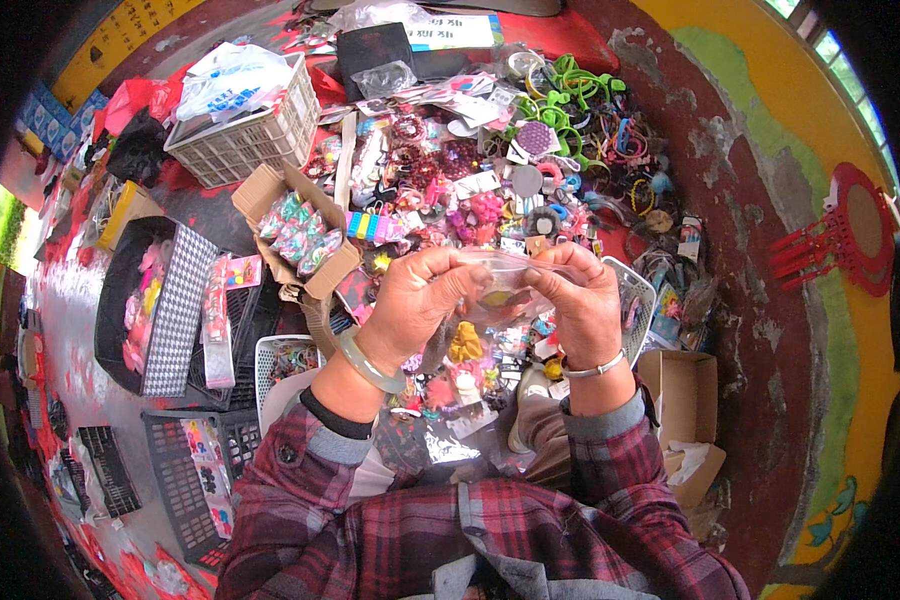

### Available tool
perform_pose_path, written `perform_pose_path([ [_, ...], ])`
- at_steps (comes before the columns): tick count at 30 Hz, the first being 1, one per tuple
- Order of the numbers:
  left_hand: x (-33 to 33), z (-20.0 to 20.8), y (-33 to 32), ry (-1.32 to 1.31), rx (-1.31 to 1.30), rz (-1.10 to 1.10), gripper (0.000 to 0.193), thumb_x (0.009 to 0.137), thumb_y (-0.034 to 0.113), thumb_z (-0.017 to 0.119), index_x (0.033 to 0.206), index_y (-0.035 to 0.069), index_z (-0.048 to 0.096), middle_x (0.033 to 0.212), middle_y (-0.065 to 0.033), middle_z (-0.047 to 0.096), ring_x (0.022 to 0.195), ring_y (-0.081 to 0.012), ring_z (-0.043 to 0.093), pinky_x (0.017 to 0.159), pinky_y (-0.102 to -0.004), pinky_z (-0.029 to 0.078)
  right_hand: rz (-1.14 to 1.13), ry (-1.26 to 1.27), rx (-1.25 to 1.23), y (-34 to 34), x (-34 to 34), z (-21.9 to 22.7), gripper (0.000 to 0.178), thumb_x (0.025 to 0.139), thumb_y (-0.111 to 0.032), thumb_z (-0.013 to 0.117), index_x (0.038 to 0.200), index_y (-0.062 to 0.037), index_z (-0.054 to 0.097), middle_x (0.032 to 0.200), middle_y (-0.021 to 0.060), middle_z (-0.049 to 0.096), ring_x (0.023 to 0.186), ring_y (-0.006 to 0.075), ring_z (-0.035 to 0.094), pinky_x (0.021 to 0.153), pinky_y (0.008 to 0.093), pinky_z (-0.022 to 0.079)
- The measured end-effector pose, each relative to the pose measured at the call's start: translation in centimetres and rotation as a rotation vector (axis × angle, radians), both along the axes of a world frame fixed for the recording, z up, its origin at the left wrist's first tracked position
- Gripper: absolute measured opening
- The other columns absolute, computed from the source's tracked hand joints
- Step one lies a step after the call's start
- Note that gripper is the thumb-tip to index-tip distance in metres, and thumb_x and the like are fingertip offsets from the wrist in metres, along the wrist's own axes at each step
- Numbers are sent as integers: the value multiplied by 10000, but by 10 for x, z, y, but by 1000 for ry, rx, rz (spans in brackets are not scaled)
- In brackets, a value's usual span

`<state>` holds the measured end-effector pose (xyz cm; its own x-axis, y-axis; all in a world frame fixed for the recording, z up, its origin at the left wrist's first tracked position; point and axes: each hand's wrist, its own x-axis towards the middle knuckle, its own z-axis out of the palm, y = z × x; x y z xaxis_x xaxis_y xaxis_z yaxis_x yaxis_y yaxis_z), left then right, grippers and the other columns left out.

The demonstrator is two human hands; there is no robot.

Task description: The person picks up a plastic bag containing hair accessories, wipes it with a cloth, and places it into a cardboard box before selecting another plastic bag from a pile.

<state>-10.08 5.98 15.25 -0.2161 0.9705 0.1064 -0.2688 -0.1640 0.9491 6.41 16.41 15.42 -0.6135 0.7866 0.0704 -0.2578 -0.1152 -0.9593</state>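
A small clear plastic bag (505,290) is stretched between my two hands, over a heap of hair accessories. My left hand (415,298) pinches its left upper edge between thumb and fingers. Its right upper edge is pinched by my right hand (582,300). Something small and yellowish with dark parts shows through the bag, too blurred to name. Just below the bag, a yellow bow-like piece (465,342) lies on the heap. Under my hands the heap (485,210) holds many small colourful pieces, partly hidden by my wrists.
At the left stand a cardboard box (345,262) of packaged pieces, a houndstooth bin (175,310) and a black crate (175,480). Farther back is a beige crate (290,130) with a white bag. Green headbands (570,105) lie at the far right. An open carton (682,395) stands by my right arm.
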Motion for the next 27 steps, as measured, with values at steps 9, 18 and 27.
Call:
perform_pose_path([
  [9, 3, -5, 0, 34, -1, -52, 213, 790, 50, 675, 990, 0, 625, 895, -23, 644, 773, -60, 586, 668, -200, 468, 58, -97, 6, 1, 4, 7, 73, 797, -55, 661, 828, 3, 629, 756, 68, 655, 654, 114, 610, 557, 205, 473],
  [18, -6, -3, -3, -1, -112, 61, 159, 815, 117, 663, 925, 4, 642, 718, -4, 633, 588, -19, 531, 503, -152, 384, 129, -4, -46, 3, 4, 14, 212, 755, 46, 650, 960, 0, 618, 978, 94, 641, 923, 162, 604, 790, 267, 487],
  [27, -18, 0, -7, -106, -107, 13, 148, 798, 83, 666, 922, 8, 634, 754, -28, 649, 605, -39, 557, 523, -164, 409, 78, -34, 89, 13, 12, 8, 68, 772, -19, 665, 829, -7, 700, 929, 95, 661, 910, 175, 594, 841, 307, 444],
])
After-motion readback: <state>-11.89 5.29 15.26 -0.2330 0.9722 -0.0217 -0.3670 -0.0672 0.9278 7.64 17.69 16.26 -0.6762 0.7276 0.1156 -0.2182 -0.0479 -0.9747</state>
